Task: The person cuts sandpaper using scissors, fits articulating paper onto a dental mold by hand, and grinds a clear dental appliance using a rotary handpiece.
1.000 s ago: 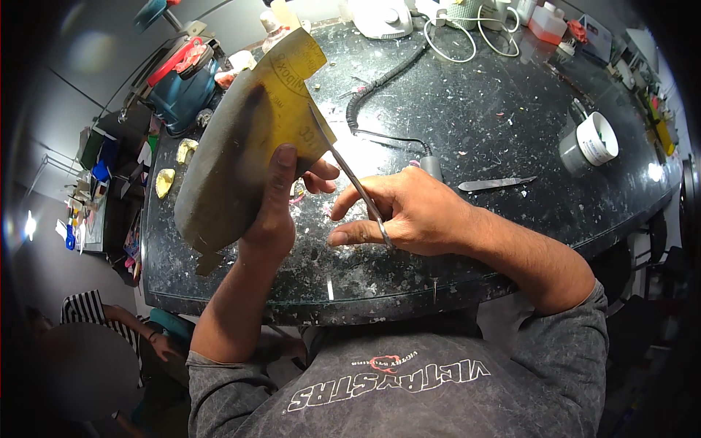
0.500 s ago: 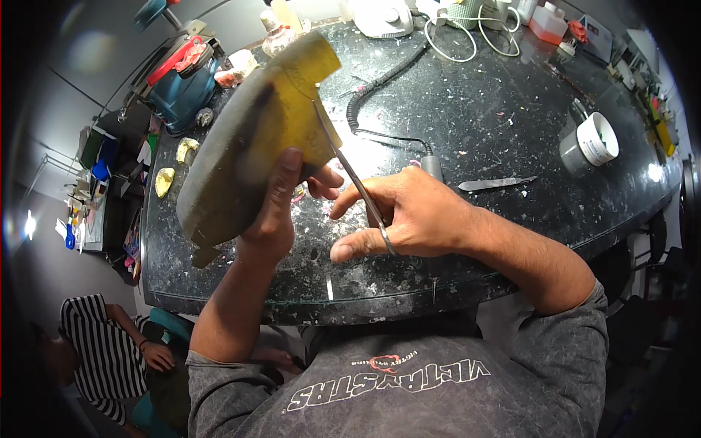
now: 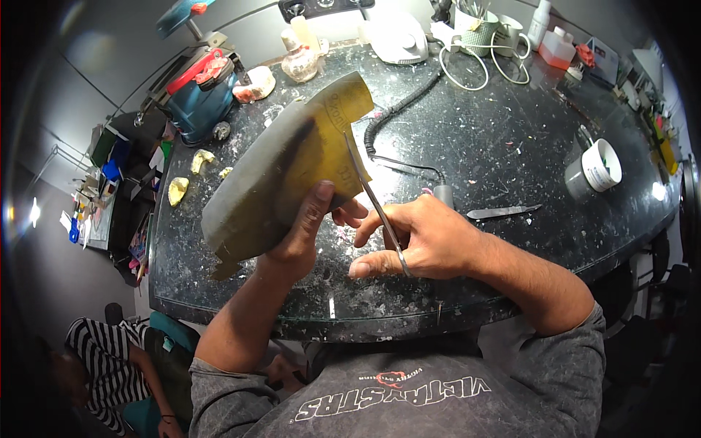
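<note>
My left hand (image 3: 301, 237) grips a large curved sheet of sandpaper (image 3: 270, 175), its thumb on the near face and its fingers behind. The sheet is dull grey with a yellow, printed patch towards the right; its right edge is notched and its lower left end ragged. My right hand (image 3: 431, 241) holds slim metal scissors (image 3: 378, 208), with thumb and index finger spread apart. The blades lie along the sheet's right edge, at the notch. How far the blades are apart is hard to tell, and one blade is partly hidden by the sheet.
The dark speckled table (image 3: 504, 168) bears a scalpel (image 3: 504, 212), a white cup (image 3: 600, 164), a grey handpiece (image 3: 443, 196) with a coiled cord, a glass bottle (image 3: 299, 64) and yellowish pieces (image 3: 177, 191). A person in a striped top (image 3: 109, 358) sits at the lower left.
The whole scene has shifted down and slightly right in the picture. My hands, the sandpaper and the scissors keep nearly the same arrangement. The seated person's arm has moved lower.
</note>
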{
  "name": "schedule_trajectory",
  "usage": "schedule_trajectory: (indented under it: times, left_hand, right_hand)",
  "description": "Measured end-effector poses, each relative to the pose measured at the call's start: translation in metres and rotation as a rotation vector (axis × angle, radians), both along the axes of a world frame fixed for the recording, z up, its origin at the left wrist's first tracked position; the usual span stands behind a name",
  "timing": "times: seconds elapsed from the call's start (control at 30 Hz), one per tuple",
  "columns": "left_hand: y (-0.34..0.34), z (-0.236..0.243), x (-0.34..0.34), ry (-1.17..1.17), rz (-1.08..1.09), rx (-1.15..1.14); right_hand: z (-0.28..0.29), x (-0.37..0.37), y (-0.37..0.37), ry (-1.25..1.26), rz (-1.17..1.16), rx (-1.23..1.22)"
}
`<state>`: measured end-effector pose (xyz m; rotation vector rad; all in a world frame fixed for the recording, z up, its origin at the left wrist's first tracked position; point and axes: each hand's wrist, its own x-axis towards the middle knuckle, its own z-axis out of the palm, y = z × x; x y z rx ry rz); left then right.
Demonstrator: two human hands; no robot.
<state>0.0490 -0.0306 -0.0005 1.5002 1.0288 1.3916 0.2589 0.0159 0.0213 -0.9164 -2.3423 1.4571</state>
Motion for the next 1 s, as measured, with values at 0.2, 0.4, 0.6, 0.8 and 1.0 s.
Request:
schedule_trajectory:
  times: [0.2, 0.4, 0.6, 0.8, 1.0]
  left_hand:
    - [0.001, 0.002, -0.001, 0.0, -0.003, 0.038]
    - [0.001, -0.002, -0.002, 0.012, 0.008, 0.047]
    - [0.001, 0.002, 0.0, -0.005, -0.009, 0.019]
    - [0.001, -0.001, 0.0, -0.014, -0.004, 0.018]
    - [0.002, -0.003, -0.002, -0.011, 0.016, 0.037]
  right_hand:
    - [-0.002, -0.002, 0.0, 0.06, -0.021, 0.019]
    - [0.003, -0.002, 0.0, 0.017, -0.016, 0.027]
    - [-0.003, -0.003, -0.001, 0.028, -0.018, 0.033]
    - [-0.008, -0.003, 0.0, 0.047, -0.022, 0.081]
    - [-0.006, -0.004, 0.0, 0.014, -0.01, 0.108]
